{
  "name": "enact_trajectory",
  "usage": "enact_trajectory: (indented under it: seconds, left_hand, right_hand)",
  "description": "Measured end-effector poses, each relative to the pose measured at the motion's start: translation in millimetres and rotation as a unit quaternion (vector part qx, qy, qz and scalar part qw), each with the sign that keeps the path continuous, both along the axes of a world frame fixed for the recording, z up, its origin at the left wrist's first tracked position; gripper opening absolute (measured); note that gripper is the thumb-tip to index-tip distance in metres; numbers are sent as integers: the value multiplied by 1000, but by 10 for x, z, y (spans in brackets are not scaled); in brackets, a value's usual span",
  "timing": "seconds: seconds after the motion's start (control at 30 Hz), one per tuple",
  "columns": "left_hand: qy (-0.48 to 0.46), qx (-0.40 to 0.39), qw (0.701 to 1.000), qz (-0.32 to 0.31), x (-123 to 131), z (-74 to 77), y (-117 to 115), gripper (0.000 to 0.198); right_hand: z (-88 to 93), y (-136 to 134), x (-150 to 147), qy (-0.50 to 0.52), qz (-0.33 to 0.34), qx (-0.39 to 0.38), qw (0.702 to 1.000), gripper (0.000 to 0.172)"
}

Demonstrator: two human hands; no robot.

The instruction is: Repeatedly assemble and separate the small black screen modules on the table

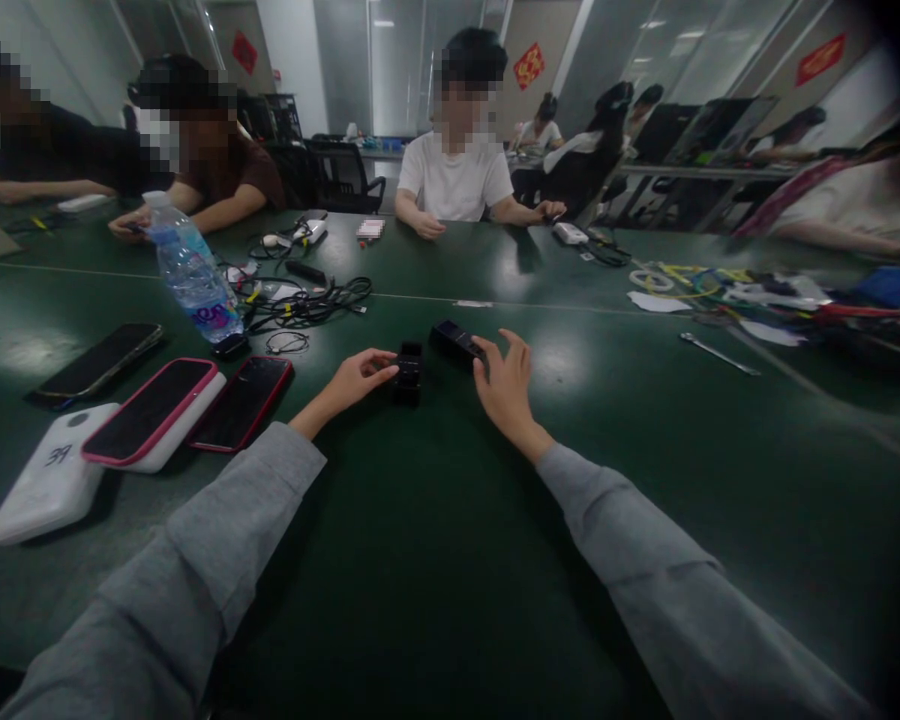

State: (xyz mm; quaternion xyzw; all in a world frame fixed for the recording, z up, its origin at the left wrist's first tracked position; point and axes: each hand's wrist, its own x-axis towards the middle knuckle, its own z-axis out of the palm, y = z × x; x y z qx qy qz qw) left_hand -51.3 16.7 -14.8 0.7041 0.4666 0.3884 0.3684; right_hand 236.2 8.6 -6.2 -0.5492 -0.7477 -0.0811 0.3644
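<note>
My left hand [356,378] reaches across the dark green table [435,560] and pinches a small black box [408,372] that stands on the tabletop. My right hand [504,385] lies just to the right of it, fingers spread, with its fingertips on a flat black device [454,340] lying a little farther back. Both arms wear grey sleeves.
At the left lie three phones [150,408], one on a white power bank [45,480]. A water bottle [189,270] and tangled black cables [307,300] stand behind them. Other people sit along the far edge. Tools and coloured parts [757,290] lie at the right.
</note>
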Motion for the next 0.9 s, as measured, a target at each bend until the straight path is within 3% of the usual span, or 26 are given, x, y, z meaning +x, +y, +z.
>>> enact_trajectory:
  seconds: [0.17, 0.3, 0.43, 0.57, 0.7, 0.9]
  left_hand:
    - [-35, -22, 999, -16, 40, 7, -36, 49]
    - [-26, -20, 997, -64, 81, 80, -95, 42]
    - [17, -2, 995, -102, 107, 157, -127, 48]
    - [31, -13, 994, -105, 116, 178, -132, 53]
    - [-3, -20, 998, -67, 115, 155, -127, 56]
    - [-72, -56, 996, 5, 86, 87, -59, 58]
  right_hand:
    - [64, -278, -267, 33, 103, -33, 994, 37]
    - [69, -409, -424, 38, 158, -114, 980, 56]
    - [77, -414, -454, -7, 161, -121, 980, 74]
    - [82, -406, -452, -23, 162, -141, 976, 57]
    - [116, -460, -412, 17, 186, -155, 970, 50]
    - [220, -887, -182, 47, 220, -215, 950, 45]
